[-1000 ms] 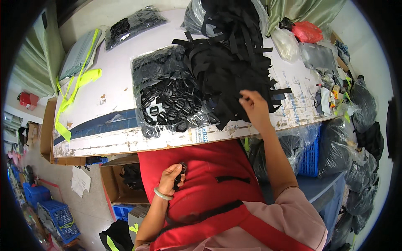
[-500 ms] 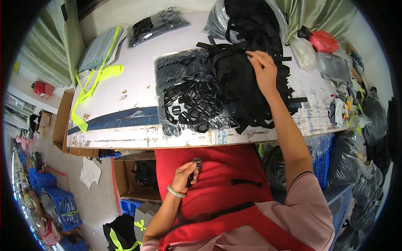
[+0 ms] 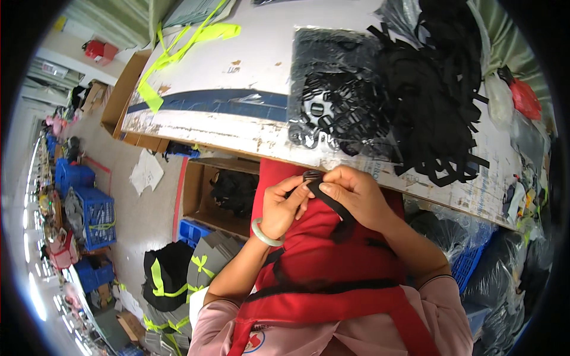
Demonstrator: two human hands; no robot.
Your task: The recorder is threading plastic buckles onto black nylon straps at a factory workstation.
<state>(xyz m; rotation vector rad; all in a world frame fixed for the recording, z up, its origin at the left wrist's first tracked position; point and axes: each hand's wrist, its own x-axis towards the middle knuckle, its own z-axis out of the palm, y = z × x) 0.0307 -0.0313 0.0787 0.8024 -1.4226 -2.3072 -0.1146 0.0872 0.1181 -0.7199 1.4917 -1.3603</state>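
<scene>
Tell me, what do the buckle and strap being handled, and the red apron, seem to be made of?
Buckle: probably hard plastic; black, with stiff-looking ridges and a slight sheen. Strap: likely woven webbing; matt black, flat and bending. Apron: apparently cloth, soft folds showing; fibre unclear.

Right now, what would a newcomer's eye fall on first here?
Likely the red apron at lower centre, with left hand and right hand holding a small black buckle and black strap over it. Next, on the white table, the heap of black straps at right and yellow-green ribbon at left.
</scene>
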